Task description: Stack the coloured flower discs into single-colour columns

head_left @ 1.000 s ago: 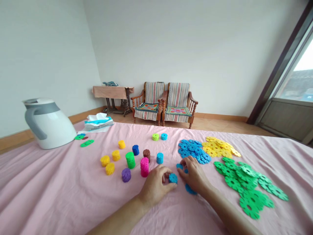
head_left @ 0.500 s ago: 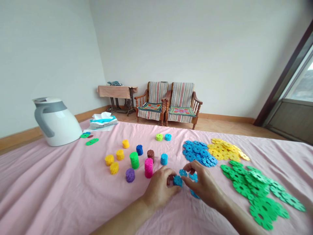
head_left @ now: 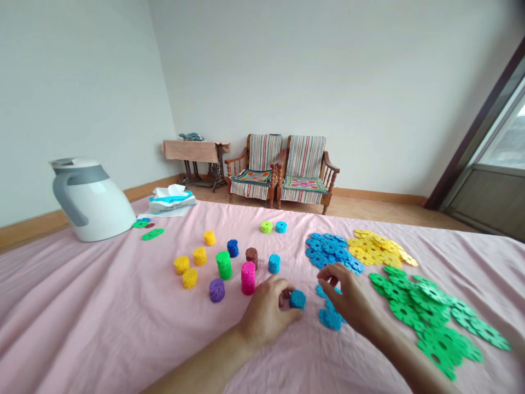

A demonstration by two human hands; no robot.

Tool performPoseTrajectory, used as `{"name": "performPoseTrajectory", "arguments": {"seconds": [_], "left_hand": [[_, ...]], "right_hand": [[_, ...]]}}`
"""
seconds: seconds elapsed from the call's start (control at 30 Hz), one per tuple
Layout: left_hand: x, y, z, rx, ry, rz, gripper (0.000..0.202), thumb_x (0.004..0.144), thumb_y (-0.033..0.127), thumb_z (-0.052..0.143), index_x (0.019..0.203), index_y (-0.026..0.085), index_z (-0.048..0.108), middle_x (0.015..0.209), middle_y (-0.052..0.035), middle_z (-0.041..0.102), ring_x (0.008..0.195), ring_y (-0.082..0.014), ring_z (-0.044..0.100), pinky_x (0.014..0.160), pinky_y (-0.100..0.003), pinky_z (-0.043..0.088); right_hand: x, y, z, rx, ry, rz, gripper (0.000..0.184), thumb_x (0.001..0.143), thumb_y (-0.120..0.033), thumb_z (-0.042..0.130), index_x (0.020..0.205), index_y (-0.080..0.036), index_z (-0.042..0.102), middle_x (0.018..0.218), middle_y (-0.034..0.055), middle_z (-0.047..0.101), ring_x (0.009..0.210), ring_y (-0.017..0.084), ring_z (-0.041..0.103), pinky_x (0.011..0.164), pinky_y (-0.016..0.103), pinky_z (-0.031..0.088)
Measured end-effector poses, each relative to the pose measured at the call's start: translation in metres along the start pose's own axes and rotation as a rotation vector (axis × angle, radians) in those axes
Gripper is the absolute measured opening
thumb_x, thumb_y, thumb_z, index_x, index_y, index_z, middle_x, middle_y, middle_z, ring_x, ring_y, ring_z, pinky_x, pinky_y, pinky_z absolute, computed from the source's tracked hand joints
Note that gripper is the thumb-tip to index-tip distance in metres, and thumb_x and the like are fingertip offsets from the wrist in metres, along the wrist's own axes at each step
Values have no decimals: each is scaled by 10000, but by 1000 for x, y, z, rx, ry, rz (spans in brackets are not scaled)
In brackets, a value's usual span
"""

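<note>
My left hand [head_left: 268,309] grips a short stack of light blue notched discs [head_left: 297,299] between thumb and fingers, low over the pink cloth. To its right, my right hand [head_left: 346,293] hovers above several loose light blue discs [head_left: 331,318], partly covering them. Its thumb and forefinger are apart, and I see nothing between them. Just beyond my left hand stand a tall magenta stack [head_left: 248,279], a brown stack [head_left: 251,256] and another light blue stack [head_left: 274,264].
Piles of blue discs [head_left: 328,251], yellow discs [head_left: 379,249] and green discs [head_left: 426,309] spread at right. Green [head_left: 223,266], purple [head_left: 217,290] and several yellow stacks [head_left: 190,279] stand left. A white jug [head_left: 100,205] and a tissue box [head_left: 172,202] are at far left.
The loose disc that was between my hands no longer shows separately. My right hand has drawn slightly right, away from the stack; my left hand still holds the stack.
</note>
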State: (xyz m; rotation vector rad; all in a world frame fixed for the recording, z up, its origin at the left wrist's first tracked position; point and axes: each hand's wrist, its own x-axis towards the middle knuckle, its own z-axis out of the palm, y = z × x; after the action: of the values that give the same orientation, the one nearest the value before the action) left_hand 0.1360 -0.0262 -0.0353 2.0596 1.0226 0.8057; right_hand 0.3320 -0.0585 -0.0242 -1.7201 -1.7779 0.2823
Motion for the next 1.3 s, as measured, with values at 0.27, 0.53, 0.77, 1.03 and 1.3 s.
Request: {"name": "performPoseTrajectory", "arguments": {"seconds": [0.27, 0.53, 0.77, 1.03, 1.3], "left_hand": [[0, -2, 0, -23, 10, -16, 335, 605, 179, 776, 922, 184, 666, 803, 3, 599, 646, -134, 490, 598, -236, 390], [0, 1, -1, 10, -3, 24, 183, 660, 170, 712, 838, 183, 673, 750, 13, 578, 653, -137, 495, 589, -229, 371], [0, 1, -2, -36, -12, 22, 212, 658, 153, 709, 863, 185, 667, 764, 13, 562, 666, -136, 511, 587, -219, 379], [0, 3, -2, -22, -5, 14, 166, 639, 143, 723, 777, 166, 634, 745, 21, 551, 663, -127, 501, 566, -211, 357], [0, -3, 0, -11, -4, 10, 235, 638, 152, 717, 864, 179, 661, 770, 12, 570, 654, -135, 503, 585, -229, 374]], "right_hand": [[-2, 14, 1, -187, -110, 29, 201, 727, -268, 531, 884, -188, 630, 913, 73, 621, 889, 225, 577, 792, 340, 418], [-1, 17, 1, -107, -69, 9, 114, 692, -244, 539, 788, -197, 579, 807, 39, 619, 788, 201, 573, 702, 313, 420], [-1, -20, 3, 400, -65, 123, 136, 747, -308, 537, 668, -198, 543, 573, -28, 554, 541, 120, 510, 499, 233, 362], [-5, -34, 20, 546, -78, 154, 134, 720, -307, 587, 678, -181, 570, 570, -29, 567, 531, 116, 539, 491, 223, 386], [2, -9, -2, 182, -43, 97, 154, 767, -262, 481, 663, -197, 572, 570, -14, 580, 552, 141, 554, 515, 248, 375]]}}
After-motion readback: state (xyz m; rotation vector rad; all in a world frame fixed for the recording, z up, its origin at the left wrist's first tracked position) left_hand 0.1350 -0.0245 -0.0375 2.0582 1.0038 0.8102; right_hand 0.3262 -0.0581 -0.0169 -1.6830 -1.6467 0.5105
